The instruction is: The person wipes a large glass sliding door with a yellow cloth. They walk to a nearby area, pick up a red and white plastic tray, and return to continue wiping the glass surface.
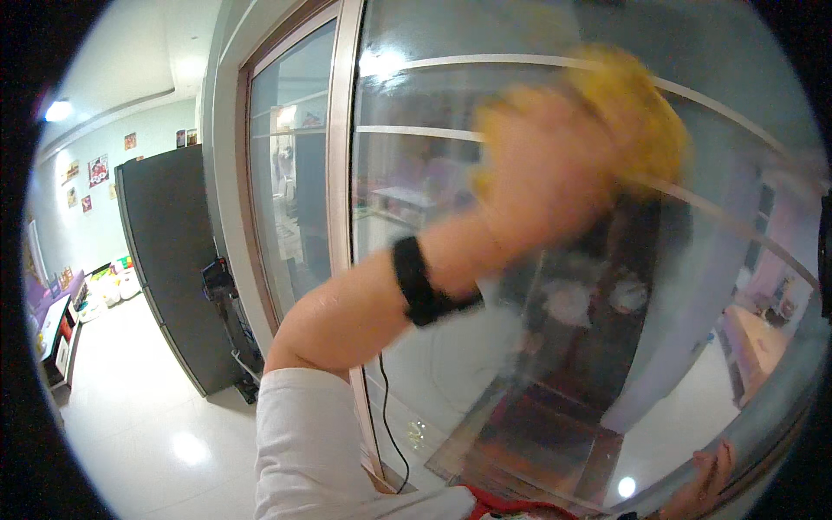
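My left hand [546,162], with a black band [411,279] on the wrist, is raised across the glass panel [448,331]. It is blurred and grips a yellow cloth [643,123], which shows on both sides of the hand against the glass. White horizontal stripes [487,60] cross the upper part of the panel. At the lower right, my right hand [705,478] is partly visible beside the panel's curved edge, fingers apart. Whether it touches that edge is hard to tell.
A metal-framed glass door section [292,175] stands left of the panel. Farther left are a dark refrigerator [175,260] and an upright stick-like appliance [221,286]. A black cable [385,403] hangs down near the frame. Reflections of a room and furniture show in the glass.
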